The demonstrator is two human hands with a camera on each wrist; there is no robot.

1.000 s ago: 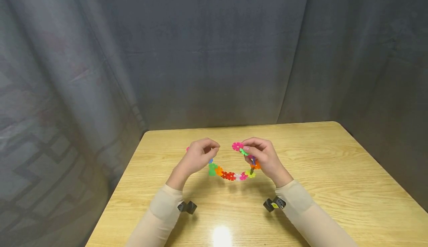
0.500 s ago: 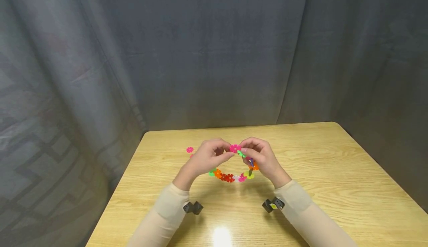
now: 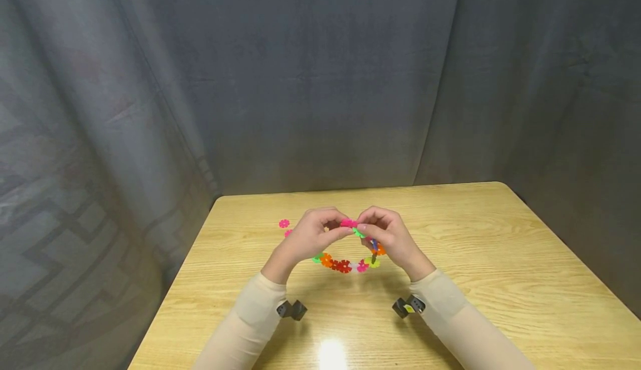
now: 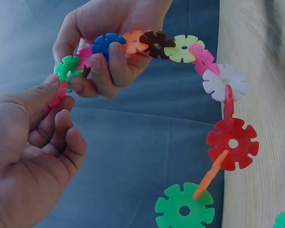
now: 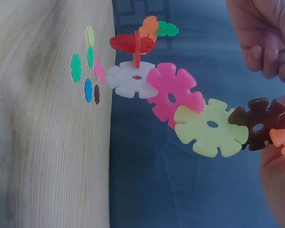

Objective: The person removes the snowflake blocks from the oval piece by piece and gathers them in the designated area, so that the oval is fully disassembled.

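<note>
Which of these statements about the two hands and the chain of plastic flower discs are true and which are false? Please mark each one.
1. The right hand grips one end of the disc chain. True.
2. The left hand lies flat on the table. False: it is raised and pinches a pink disc.
3. The chain is made only of red discs. False: it mixes green, orange, red, white, pink, yellow, brown and blue.
4. Loose discs lie on the table beyond the left hand. True.
5. The table is glass. False: it is light wood.
</note>
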